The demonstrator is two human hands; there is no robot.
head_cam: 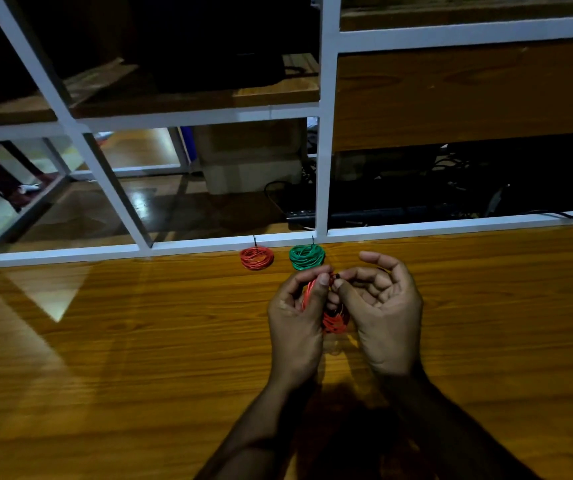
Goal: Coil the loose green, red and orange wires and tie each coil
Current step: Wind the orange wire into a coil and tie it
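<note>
An orange wire coil (334, 322) hangs between my two hands above the wooden table (139, 341). My left hand (297, 323) grips the coil's left side, thumb and fingers curled round it. My right hand (382, 313) pinches a small dark tie at the coil's top, close to my left thumb. A red coil (256, 258) and a green coil (307, 257) lie flat at the table's far edge, each with a thin dark tie end sticking up. Part of the orange coil is hidden behind my fingers.
A white metal frame (323, 133) rises along the table's far edge, right behind the two coils. Beyond it are wooden shelves, a cardboard box (254, 157), a dark keyboard (364, 214) and black cables. The room is dim.
</note>
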